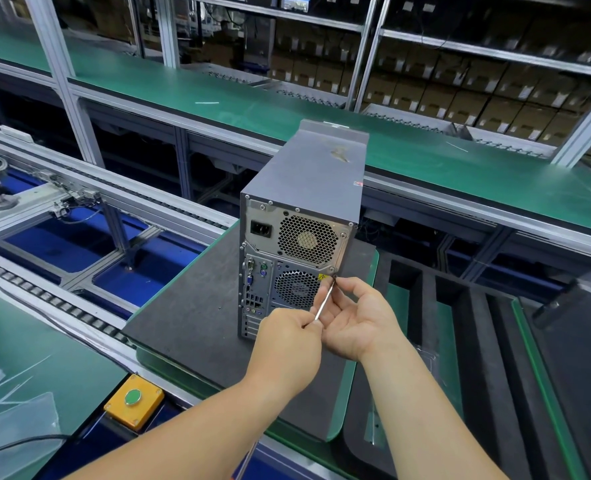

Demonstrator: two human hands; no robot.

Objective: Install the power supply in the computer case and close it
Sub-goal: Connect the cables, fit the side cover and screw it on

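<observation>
At frame centre the case [301, 216] stands upright on the dark surface [190, 317] — supply [296, 233] seated, side panels apparently on, one screw left, I judge. Left hand [287, 344] pinches the screwdriver [325, 299]; right hand [356, 320] fingers [347, 284] pinch near its tip at the supply's lower-right corner.

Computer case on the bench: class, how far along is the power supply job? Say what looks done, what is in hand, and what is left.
Done: the power supply sits in the back of the upright computer case, whose sides look closed. In hand: the left hand grips a screwdriver, tip at the supply's lower right corner screw, steadied by the right hand. Left: tightening that screw; whether the other screws are tight cannot be told.
</observation>
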